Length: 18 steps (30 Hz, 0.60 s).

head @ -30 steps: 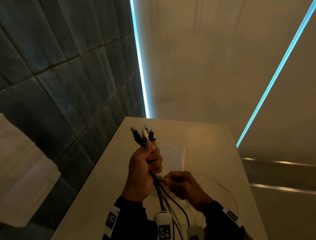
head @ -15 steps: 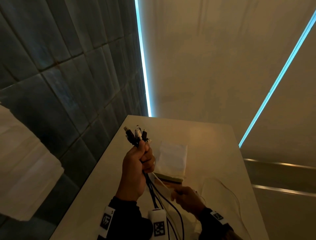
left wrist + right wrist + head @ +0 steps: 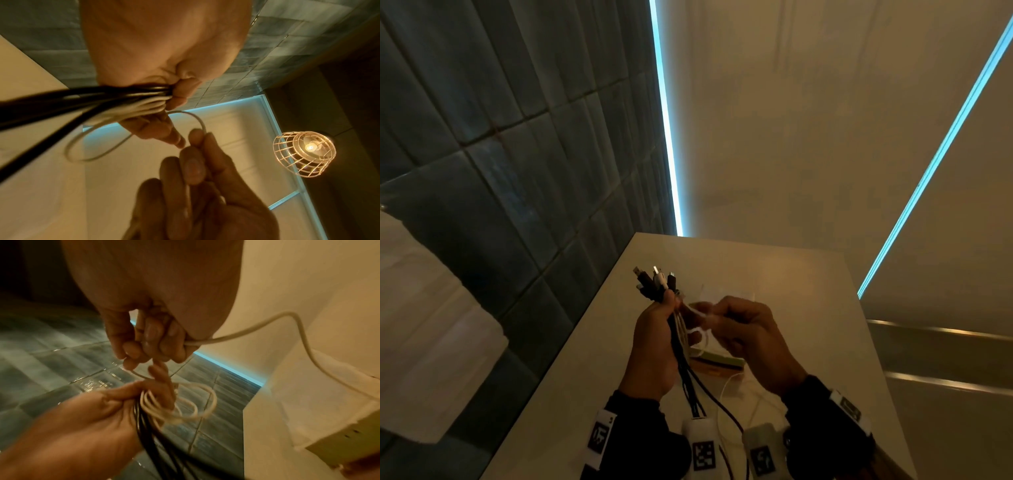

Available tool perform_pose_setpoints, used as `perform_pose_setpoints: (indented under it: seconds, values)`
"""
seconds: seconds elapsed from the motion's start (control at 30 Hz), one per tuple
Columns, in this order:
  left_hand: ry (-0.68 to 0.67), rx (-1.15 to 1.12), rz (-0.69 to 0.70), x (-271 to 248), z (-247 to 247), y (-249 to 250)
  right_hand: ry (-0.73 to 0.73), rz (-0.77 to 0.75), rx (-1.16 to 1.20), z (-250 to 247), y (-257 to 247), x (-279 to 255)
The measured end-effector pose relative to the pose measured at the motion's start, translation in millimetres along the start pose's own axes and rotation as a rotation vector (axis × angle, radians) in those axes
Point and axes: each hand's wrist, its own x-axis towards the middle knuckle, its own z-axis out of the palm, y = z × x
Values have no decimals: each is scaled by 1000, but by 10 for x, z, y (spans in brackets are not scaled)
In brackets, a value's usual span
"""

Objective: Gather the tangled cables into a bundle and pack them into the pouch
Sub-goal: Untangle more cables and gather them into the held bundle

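Note:
My left hand [image 3: 657,339] grips a bundle of black and white cables [image 3: 677,337] upright above the table, their plugs [image 3: 654,279] sticking out above the fist. The wrist view shows the same bundle of cables [image 3: 115,99] squeezed in the left hand [image 3: 164,65]. My right hand [image 3: 743,334] pinches a loose white cable [image 3: 267,327] right beside the bundle, forming loops [image 3: 185,404] against the left hand [image 3: 86,418]. The white cable's tail [image 3: 726,387] hangs to the table. A pale pouch [image 3: 717,359] lies on the table behind the hands, mostly hidden.
A narrow beige table [image 3: 791,274] runs forward with a dark tiled wall [image 3: 517,171] along its left side. Black cable ends [image 3: 709,397] trail down toward my body. A caged lamp [image 3: 304,152] hangs overhead. A pale box corner [image 3: 337,439] is at right.
My right hand rose from low beside the pouch to the left hand, bringing the white cable up into a loop. The left hand kept its grip on the bundle.

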Motion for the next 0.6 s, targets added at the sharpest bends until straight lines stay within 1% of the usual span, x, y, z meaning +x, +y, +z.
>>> perform_pose_setpoints:
  seconds: [0.1,0.17,0.27,0.37,0.47,0.6]
  values:
    - [-99,-185,-7,-43,33,71,-64,78,-1,31,71,-54]
    - [-159,-293,19,-55,25,121,-67,126,-40,-24,195,-87]
    - [-221,-312,66,-56,14,127,-72,164,-103,-74,360,-144]
    - [-226,-281,79,-55,6,91,-70,191,-93,-87,498,-168]
    - [-178,-254,77,-30,-23,62,-77,218,-103,-125,680,-165]
    - [-111,-215,68,-21,-64,15,-78,272,-174,-199,946,-174]
